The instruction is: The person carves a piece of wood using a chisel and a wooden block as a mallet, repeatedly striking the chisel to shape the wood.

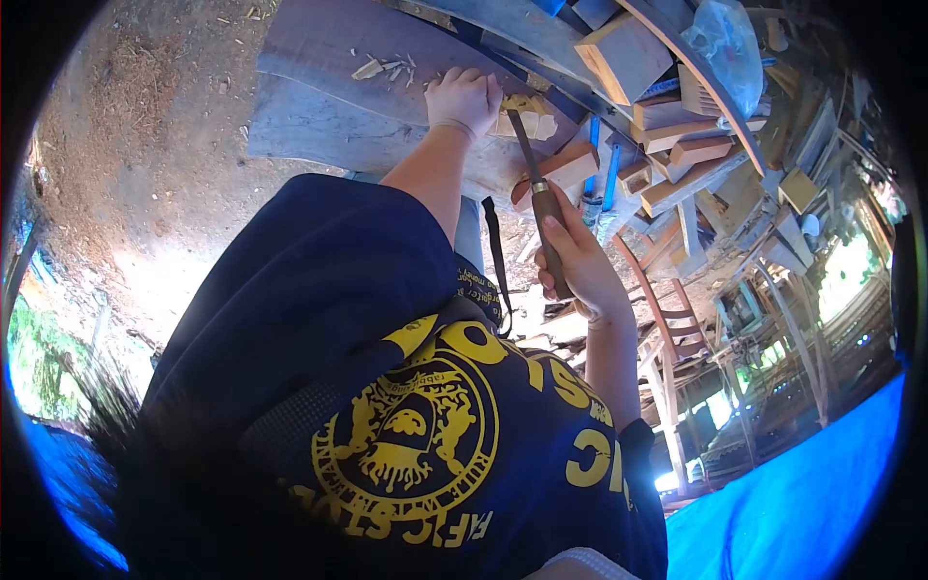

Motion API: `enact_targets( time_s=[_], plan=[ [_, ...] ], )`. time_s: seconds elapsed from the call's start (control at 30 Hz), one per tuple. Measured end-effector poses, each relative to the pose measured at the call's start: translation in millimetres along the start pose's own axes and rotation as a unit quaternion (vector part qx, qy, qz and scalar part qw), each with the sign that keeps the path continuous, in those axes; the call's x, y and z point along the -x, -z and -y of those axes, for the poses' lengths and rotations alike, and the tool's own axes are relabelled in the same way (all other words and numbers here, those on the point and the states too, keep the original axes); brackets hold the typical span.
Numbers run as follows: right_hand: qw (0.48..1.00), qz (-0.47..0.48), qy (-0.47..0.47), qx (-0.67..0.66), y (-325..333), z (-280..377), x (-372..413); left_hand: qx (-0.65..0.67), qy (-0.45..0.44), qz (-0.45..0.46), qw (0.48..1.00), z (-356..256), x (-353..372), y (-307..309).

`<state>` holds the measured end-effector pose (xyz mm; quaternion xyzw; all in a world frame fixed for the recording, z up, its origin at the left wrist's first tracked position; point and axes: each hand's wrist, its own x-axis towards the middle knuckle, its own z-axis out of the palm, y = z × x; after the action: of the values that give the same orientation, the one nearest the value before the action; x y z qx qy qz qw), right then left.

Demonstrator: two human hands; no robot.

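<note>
My left hand is closed, knuckles up, over one end of a pale wooden piece on the plank bench. The piece sticks out to the right of that hand, with rough cut wood along its far side. My right hand wraps round the wooden handle of a chisel. The chisel's blade points away from me, and its tip meets the pale piece close to my left hand. What lies under my left fingers is hidden.
Wood chips lie on the plank bench left of my hands. A reddish wood piece lies near the chisel. Stacked wood blocks, a plastic bag and a ladder-like wooden frame stand at the right.
</note>
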<state>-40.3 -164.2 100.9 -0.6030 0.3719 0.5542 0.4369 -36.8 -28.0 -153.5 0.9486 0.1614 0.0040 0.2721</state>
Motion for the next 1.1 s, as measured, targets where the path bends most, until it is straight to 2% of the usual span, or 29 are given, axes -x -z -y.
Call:
enact_targets(
  time_s=[0.53,1.0,1.1],
  plan=[
    [0.996,0.002,0.020,0.083,7.1,-6.9,-3.2,-0.020,-0.016,-0.013,1.000,-1.9,-0.1,4.0],
    [0.997,-0.021,0.059,0.040,-12.3,-35.7,-6.6,-0.029,-0.018,-0.045,0.998,-1.9,2.0,-3.3],
    [0.996,0.002,0.041,0.076,-10.5,-32.1,-4.6,-0.045,-0.015,-0.024,0.999,-2.9,1.9,-1.7]
  ],
)
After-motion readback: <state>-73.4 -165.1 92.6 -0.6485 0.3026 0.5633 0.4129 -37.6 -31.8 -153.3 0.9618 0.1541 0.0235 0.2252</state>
